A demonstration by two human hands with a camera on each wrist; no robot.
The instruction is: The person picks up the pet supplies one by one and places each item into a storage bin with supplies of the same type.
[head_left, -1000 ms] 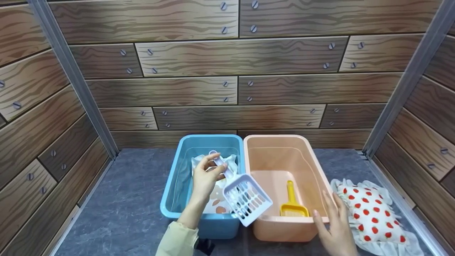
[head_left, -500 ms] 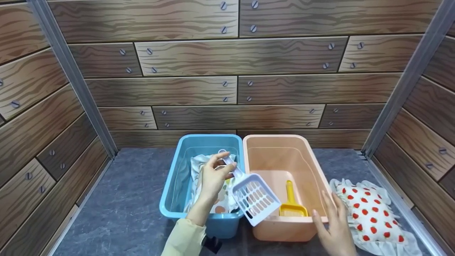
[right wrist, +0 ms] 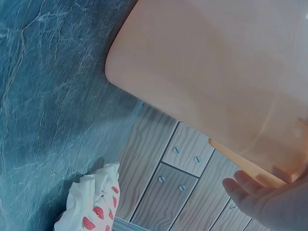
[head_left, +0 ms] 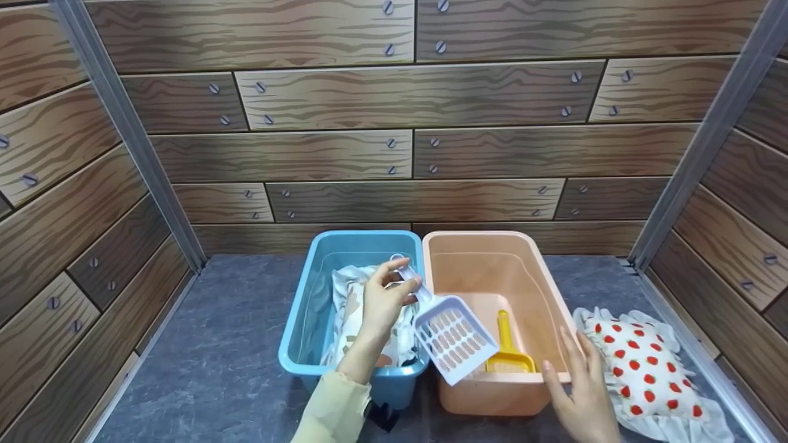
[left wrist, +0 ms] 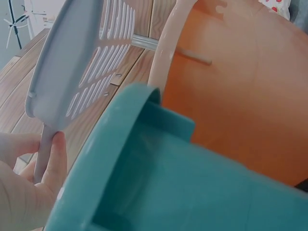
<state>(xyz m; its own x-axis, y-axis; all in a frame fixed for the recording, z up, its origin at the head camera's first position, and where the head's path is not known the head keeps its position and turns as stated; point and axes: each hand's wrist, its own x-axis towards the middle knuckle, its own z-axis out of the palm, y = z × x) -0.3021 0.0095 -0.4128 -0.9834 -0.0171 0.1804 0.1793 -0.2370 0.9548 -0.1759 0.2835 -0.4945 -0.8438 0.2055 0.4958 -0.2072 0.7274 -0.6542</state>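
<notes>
Currently held: a lavender slotted scoop (head_left: pixel 442 302), its handle pinched by the left hand (head_left: pixel 383 307), thumb and fingertips brought together on either side of it.
Scoop tilt: the ring end of the handle is up over the blue bin (head_left: pixel 319 301), while the pan slants down toward the right.
Scoop position: in the head view the pan overlaps the near left part of the peach bin (head_left: pixel 492 397); the left wrist view shows a gap between it and the blue rim.
Right hand (head_left: pixel 582 394): at the near right corner of the peach bin, fingers extended and thumb apart from them, gripping nothing; how firmly it meets the rim cannot be told.
Peach interior: a yellow scoop (head_left: pixel 506 355) lies near the front wall, handle toward the far end.
Blue interior: white patterned cloth (head_left: pixel 351 311), partly hidden behind the left hand and forearm.
Strawberry cushion (head_left: pixel 649 363): white with ruffled edges, on the dark grey counter (head_left: pixel 234 344), right of the peach bin.
Left sleeve (head_left: pixel 335 409): pale cream, with something black beside the cuff.
Walls (head_left: pixel 345 154): wood-plank pattern with screw heads, metal posts at the corners.
</notes>
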